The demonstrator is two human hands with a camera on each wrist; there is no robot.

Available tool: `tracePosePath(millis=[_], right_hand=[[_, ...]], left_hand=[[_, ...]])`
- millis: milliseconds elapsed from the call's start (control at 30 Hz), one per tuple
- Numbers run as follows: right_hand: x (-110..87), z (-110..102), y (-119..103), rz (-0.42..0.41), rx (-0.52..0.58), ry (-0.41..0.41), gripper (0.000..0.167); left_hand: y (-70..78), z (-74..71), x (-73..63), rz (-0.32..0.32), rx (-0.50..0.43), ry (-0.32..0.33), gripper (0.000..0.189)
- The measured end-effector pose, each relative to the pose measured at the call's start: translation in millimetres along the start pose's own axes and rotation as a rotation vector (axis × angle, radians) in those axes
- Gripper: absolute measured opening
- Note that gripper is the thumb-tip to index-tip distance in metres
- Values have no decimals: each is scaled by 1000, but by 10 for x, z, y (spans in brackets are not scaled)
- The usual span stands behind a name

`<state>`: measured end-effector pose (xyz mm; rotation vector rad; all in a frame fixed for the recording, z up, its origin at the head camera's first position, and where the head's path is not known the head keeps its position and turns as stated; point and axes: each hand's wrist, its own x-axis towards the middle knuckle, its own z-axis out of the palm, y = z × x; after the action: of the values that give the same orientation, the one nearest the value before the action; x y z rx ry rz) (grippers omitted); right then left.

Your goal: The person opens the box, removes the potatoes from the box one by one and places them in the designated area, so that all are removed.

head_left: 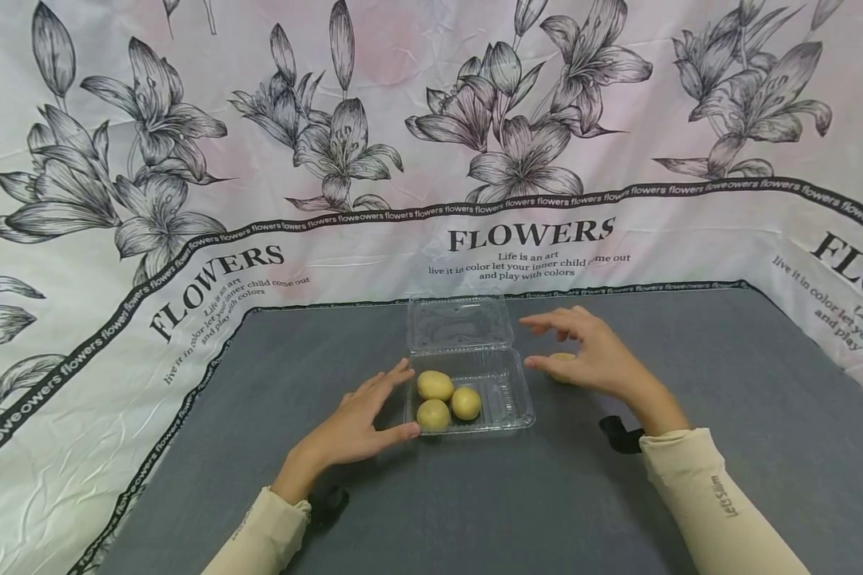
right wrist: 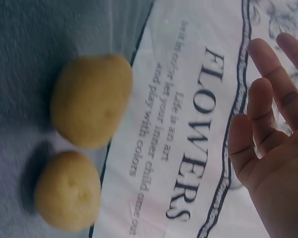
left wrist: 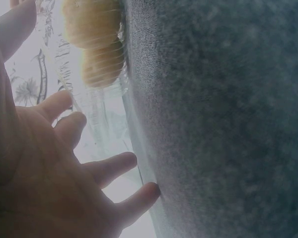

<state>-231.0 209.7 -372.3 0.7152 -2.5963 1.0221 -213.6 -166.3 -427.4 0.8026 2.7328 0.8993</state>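
A clear plastic clamshell box point(head_left: 511, 391) lies on the grey cloth with its lid point(head_left: 460, 323) tipped back. Three potatoes point(head_left: 435, 386) sit in its left half. Beside the box's left wall, my left hand point(head_left: 355, 423) has its fingers spread and thumb near the front corner; the left wrist view shows the potatoes point(left wrist: 92, 22) through the ribbed plastic. My right hand point(head_left: 590, 355) hovers right of the box, fingers apart and holding nothing. Partly hidden behind it is a potato point(head_left: 562, 367). Two potatoes, a larger one point(right wrist: 92, 101) and a smaller one point(right wrist: 68, 191), show in the right wrist view.
Grey cloth point(head_left: 475, 511) covers the table. A white curtain point(head_left: 374, 263) printed with flowers and lettering rises along the back and both sides. Dark straps point(head_left: 621, 435) hang at both wrists, by the pale sleeves point(head_left: 705, 487).
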Motion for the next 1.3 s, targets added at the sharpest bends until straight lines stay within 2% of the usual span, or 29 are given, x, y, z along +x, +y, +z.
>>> tracePosePath(millis=[233, 400, 667, 1300], right_hand=[[18, 275, -73, -118, -15, -46, 53], [2, 425, -109, -121, 10, -82, 55], [-5, 601, -148, -177, 10, -89, 57], [-39, 810, -256, -184, -21, -108, 54]], left_hand=[[1, -2, 0, -1, -2, -2, 86], [1, -3, 2, 6, -1, 0, 86], [1, -6, 6, 1, 1, -1, 86], [12, -12, -2, -12, -10, -13, 86]])
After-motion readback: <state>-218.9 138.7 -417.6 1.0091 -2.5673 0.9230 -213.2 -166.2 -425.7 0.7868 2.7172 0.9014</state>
